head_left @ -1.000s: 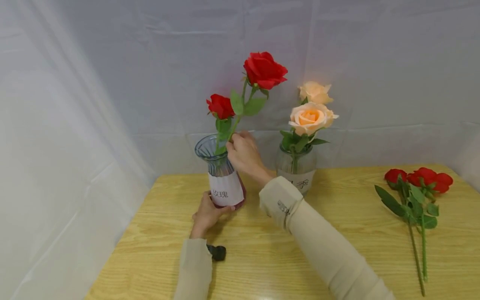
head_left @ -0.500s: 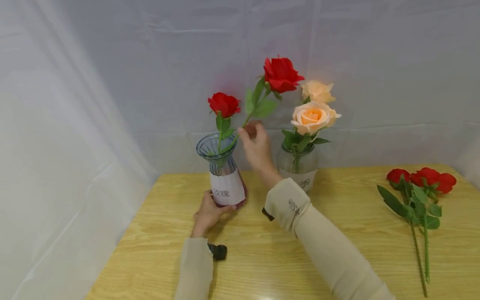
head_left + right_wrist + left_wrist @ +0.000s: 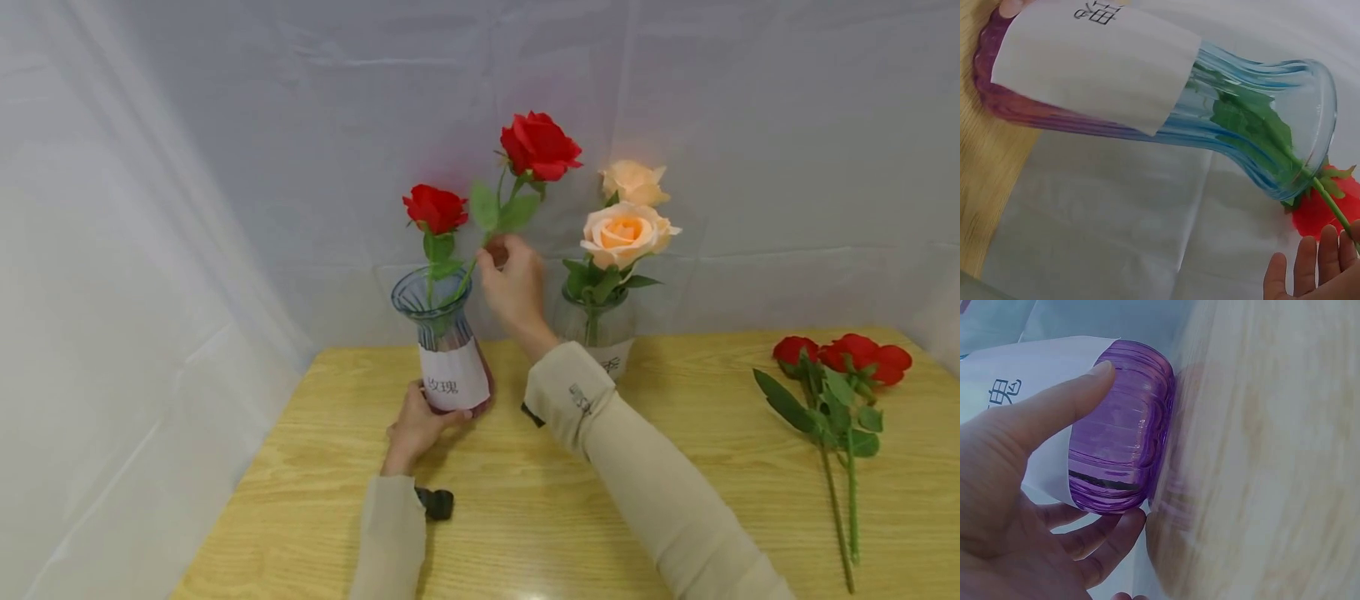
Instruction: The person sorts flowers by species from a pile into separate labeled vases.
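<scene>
A ribbed glass vase [image 3: 432,298], blue at the flared top and purple at the base, stands on the table with a white paper label [image 3: 454,377] around it. My left hand [image 3: 417,423] grips its base; in the left wrist view the thumb lies across the purple glass [image 3: 1124,419] and the fingers curl beneath. My right hand [image 3: 516,286] pinches the green stem of a red rose [image 3: 542,147] just above the rim. That stem [image 3: 1333,206] slants into the vase mouth, its bloom leaning right. Another red rose [image 3: 436,208] stands in the vase on the left.
A glass jar [image 3: 573,321] with two peach roses [image 3: 624,236] stands right of the vase, partly behind my right wrist. Several red roses [image 3: 847,357] lie on the wooden table [image 3: 480,533] at the right. A pale cloth [image 3: 337,150] hangs behind.
The rose in my right hand swung right, then came partway back left. My right hand now pinches its stem higher. The other red rose shifted slightly left. My left hand stayed on the vase.
</scene>
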### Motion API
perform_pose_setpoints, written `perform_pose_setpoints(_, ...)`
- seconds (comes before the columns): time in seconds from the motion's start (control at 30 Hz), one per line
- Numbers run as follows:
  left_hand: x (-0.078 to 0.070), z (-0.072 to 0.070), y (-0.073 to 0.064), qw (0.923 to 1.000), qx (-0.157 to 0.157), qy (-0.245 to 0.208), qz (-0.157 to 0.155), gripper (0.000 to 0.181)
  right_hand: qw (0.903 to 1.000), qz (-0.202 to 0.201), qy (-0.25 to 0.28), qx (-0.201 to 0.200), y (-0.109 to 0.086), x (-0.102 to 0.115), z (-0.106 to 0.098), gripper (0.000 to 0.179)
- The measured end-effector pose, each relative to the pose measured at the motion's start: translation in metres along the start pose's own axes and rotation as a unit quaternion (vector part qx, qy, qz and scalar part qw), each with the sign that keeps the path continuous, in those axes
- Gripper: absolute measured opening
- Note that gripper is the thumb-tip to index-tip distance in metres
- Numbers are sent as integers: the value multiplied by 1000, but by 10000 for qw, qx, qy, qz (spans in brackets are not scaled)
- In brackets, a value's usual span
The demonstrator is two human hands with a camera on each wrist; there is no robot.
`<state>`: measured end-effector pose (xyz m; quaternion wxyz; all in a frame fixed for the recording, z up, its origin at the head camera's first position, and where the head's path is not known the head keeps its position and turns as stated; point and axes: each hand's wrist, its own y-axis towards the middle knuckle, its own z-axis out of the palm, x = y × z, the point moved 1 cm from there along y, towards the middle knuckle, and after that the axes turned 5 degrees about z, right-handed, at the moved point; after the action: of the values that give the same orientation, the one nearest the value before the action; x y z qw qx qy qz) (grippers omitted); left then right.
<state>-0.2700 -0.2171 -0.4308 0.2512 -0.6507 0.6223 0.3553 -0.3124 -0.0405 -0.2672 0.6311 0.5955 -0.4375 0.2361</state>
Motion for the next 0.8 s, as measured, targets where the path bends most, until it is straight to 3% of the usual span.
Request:
perform_pose_setpoints(0.47,1,-1,1,10000,-1,-7,-25,82,9942,-465,-798,556,-4,-11,6,10)
perform_pose_setpoints(0.63,1,0,0,10000,24,-29,-31,82,9952,-468,-686,511,-4,-11,5,11)
perform_pose_setpoints(0.8,0,-1,0,10000,31,-41,-20,82,9983,-526,-174,191,1,-5,0,10)
